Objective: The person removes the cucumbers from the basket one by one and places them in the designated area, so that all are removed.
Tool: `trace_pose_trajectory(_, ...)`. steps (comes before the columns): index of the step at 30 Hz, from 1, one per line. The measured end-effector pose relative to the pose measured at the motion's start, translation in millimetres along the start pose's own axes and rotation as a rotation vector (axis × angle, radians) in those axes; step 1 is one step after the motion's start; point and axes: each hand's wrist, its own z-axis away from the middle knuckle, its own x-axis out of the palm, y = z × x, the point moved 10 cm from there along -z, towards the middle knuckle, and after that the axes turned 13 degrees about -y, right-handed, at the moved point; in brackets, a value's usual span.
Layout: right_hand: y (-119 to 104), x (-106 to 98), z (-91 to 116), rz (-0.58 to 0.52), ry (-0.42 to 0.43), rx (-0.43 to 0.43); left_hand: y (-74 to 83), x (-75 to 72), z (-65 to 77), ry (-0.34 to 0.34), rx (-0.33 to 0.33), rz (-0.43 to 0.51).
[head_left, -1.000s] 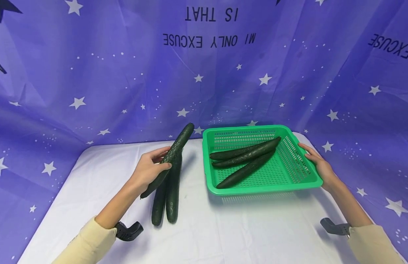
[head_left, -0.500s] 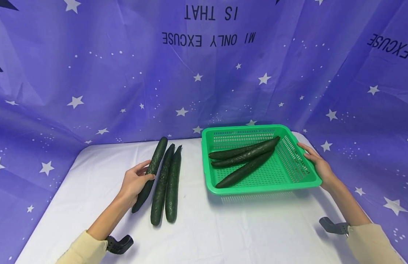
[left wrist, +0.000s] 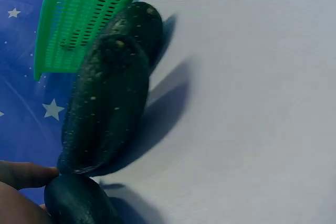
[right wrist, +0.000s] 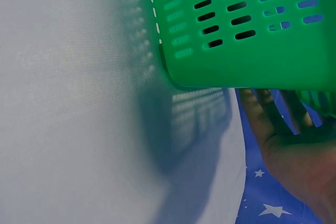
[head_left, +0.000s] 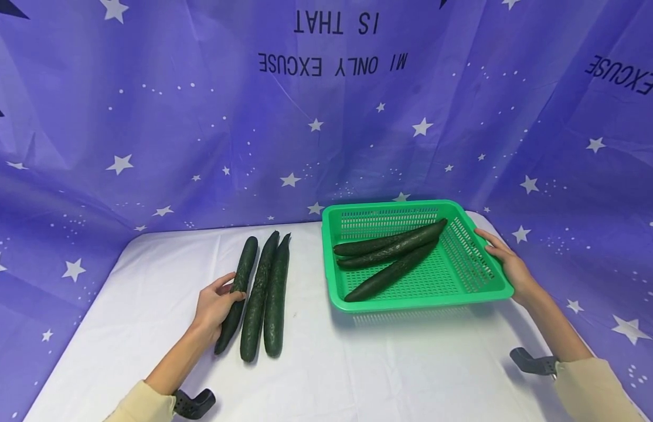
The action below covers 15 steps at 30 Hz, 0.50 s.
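In the head view my left hand (head_left: 213, 308) holds a dark green cucumber (head_left: 244, 264) with the thumb laid across it. It lies at the left of a row, beside a second cucumber (head_left: 259, 299) and a third cucumber (head_left: 276, 305). My right hand (head_left: 511, 269) grips the right rim of a green plastic basket (head_left: 421, 305); in the right wrist view several fingers (right wrist: 257, 114) reach up by its slotted wall. Inside the basket are three more cucumbers (head_left: 392, 272), two lying close together.
A white cloth (head_left: 316, 375) covers the table. Behind it and at the sides hangs a purple-blue curtain (head_left: 226, 135) with white stars and lettering. A dark wrist mount (head_left: 194, 404) sits on the left wrist, a grey one (head_left: 534, 362) on the right.
My left hand has brought its cucumber left and down, from across the other two to beside them. My right hand and the basket have hardly moved.
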Motion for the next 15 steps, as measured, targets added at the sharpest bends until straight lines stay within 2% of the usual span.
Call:
trace_pose_trajectory(4, -0.3, -0.7, 0.3, 0.012, 0.002, -0.002, -4.7, 1.9, 0.4, 0.011, -0.001, 0.006)
trace_pose_trajectory(15, -0.8, -0.2, 0.6, 0.024, 0.014, 0.006, -2.4, 7.1, 0.1, 0.021, 0.011, -0.006)
